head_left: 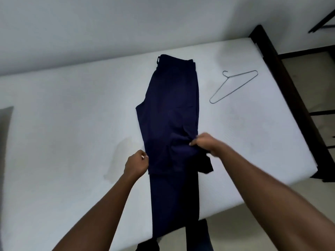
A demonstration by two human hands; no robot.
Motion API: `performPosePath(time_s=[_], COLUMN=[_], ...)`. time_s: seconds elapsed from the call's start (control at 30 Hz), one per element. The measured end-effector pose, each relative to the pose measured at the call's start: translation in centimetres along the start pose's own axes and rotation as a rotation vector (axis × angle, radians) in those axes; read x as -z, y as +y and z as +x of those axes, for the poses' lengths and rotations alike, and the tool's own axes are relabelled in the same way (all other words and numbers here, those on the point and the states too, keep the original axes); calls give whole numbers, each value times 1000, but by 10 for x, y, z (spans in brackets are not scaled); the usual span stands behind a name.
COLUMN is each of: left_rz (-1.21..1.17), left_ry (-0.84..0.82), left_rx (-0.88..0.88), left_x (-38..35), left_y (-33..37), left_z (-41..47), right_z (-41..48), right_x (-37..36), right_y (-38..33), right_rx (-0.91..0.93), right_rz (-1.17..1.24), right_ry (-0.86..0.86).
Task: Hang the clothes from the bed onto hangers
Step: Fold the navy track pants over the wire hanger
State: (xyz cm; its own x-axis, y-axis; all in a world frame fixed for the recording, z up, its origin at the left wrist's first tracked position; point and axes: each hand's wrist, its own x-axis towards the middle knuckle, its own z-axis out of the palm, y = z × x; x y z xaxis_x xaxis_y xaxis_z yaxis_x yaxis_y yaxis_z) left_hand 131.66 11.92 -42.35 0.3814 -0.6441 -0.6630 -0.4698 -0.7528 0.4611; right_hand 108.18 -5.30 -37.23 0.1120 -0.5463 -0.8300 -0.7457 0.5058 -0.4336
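While left hand (136, 164) and right hand (205, 144) pinch navy trousers (170, 115), wire hanger (235, 88) lies apart.

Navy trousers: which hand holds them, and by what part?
Both. Left hand pinches the navy trousers at the left edge; right hand grips bunched fabric at the right edge.

Navy trousers (170, 113) lie lengthwise on the white bed (72, 115), waistband far, legs folded back. Wire hanger (233, 86) lies flat to their right.

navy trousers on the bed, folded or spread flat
Folded, not spread: the navy trousers have an upper layer ending where left hand and right hand pinch it, over a lower layer.
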Motion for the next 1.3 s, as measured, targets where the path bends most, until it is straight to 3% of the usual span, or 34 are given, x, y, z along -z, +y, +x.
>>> performPosePath(time_s=[0.1, 0.23, 0.3, 0.5, 0.7, 0.87, 1.03, 1.17, 1.3], left_rz=[17, -9, -22, 103, 423, 503, 374, 270, 280], left_ry=[4, 102, 154, 161, 131, 182, 221, 230, 186], left_rx=[-32, -59, -48, -92, -81, -420, -612, -576, -488], left_x=[-1, 4, 6, -4, -30, -80, -127, -151, -162], left_y=[5, 26, 37, 55, 83, 114, 140, 147, 137], left_z=[24, 56, 66, 90, 93, 82, 63, 41, 15], right_z=[58, 114, 118, 154, 144, 159, 207, 211, 169], right_x=[54, 112, 115, 71, 64, 117, 167, 168, 138], right_y=[-98, -197, -197, -83, 14, 26, 21, 63, 120], right_rx=[247, 514, 553, 394, 370, 473, 397, 561, 827], right_rz=[-35, 471, 524, 29, -249, -544, -898, -1125, -1101], right_ry=[115, 422, 473, 400, 394, 571, 453, 539, 416])
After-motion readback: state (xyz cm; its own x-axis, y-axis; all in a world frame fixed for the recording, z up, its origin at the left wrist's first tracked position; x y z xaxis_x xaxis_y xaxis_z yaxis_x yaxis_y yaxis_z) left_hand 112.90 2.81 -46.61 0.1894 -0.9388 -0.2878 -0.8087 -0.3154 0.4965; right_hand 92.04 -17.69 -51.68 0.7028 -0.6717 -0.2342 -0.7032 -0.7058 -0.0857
